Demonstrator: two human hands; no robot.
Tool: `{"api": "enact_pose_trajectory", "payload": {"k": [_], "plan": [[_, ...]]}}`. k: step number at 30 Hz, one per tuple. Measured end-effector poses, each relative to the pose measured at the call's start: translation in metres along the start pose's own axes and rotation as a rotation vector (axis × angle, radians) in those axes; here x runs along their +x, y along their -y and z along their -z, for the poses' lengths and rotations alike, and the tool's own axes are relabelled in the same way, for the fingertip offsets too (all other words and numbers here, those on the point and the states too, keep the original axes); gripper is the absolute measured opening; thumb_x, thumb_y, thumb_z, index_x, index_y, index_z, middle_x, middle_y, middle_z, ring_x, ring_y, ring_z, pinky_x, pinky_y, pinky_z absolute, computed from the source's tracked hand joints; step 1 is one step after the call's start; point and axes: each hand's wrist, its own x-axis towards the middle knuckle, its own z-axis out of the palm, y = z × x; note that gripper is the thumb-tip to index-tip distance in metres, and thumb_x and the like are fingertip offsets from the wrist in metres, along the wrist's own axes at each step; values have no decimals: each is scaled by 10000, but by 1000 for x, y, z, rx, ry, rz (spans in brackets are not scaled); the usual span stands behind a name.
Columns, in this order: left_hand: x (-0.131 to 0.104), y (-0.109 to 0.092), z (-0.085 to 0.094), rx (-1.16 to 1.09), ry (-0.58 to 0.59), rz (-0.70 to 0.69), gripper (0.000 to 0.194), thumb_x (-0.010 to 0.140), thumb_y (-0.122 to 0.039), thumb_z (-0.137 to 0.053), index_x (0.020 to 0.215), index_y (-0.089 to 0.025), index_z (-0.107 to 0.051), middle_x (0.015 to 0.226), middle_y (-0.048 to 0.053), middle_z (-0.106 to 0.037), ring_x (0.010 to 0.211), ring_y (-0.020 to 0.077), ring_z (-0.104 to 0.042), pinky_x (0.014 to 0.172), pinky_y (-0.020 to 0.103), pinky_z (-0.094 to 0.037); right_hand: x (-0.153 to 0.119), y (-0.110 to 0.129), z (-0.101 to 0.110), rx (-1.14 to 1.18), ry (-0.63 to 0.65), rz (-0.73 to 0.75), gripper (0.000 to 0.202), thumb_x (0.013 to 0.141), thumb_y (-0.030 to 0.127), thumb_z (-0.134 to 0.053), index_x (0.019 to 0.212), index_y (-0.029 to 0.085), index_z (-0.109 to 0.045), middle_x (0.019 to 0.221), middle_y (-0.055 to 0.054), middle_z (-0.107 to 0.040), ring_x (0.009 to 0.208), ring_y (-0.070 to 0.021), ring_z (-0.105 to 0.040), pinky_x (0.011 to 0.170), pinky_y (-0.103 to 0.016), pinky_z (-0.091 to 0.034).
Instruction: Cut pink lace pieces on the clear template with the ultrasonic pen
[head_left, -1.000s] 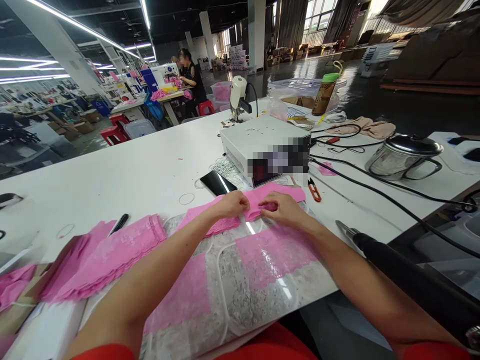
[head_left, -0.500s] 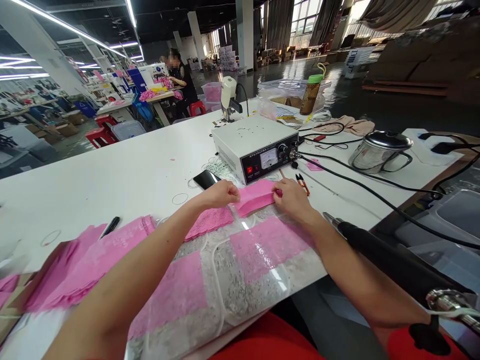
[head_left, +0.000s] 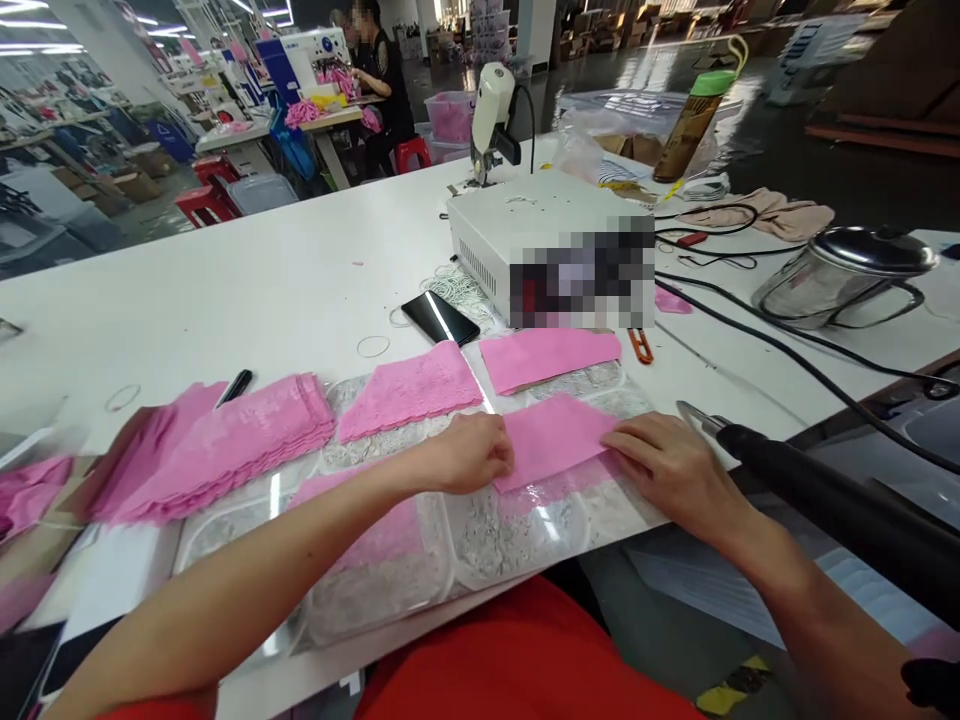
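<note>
A pink rectangular fabric piece (head_left: 556, 440) is stretched between my two hands, over a clear plastic sheet (head_left: 517, 560) with rounded outlines. My left hand (head_left: 472, 453) pinches its left edge, fingers curled closed. At the opposite edge, my right hand (head_left: 675, 465) grips the corner between thumb and fingers. Under the piece, more pink shows through the plastic. Just behind lies a flat pink fabric stack (head_left: 551, 358), and to its left a pink lace piece (head_left: 420, 385) with a scalloped edge.
Layered pink lace (head_left: 247, 440) lies at left beside a black pen (head_left: 235, 387). A phone (head_left: 440, 318) and a metal-cased box (head_left: 551, 225) stand behind. A black-handled pointed tool (head_left: 795, 490) and cables are at right, near a lidded glass mug (head_left: 817, 275). A person works at a sewing machine beyond.
Both hands have come toward me, bringing a pink piece from the back stack onto the nearer part of the plastic sheet. The view has shifted downward.
</note>
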Motion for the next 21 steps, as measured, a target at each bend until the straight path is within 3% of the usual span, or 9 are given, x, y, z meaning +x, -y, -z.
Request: {"api": "enact_pose_trajectory", "payload": {"k": [6,21], "plan": [[-2,-3,-15,91,15,20,197,773,-45,-540,631,-160,-615,857,13,-624,869,166,-558,930,367,-372,-7,7,4,7,27,43,180,849,22,-534,897,144,-657,816,-77,-670,783,-195,-595,729,-335,-483],[-4,2,-33,114,-55,34,177,789,-93,-544,676,-172,-655,878,28,-633,923,191,-566,897,368,-372,-10,11,14,143,98,-33,180,859,105,-548,991,191,-636,883,-81,-683,811,-226,-629,720,-391,-515]]}}
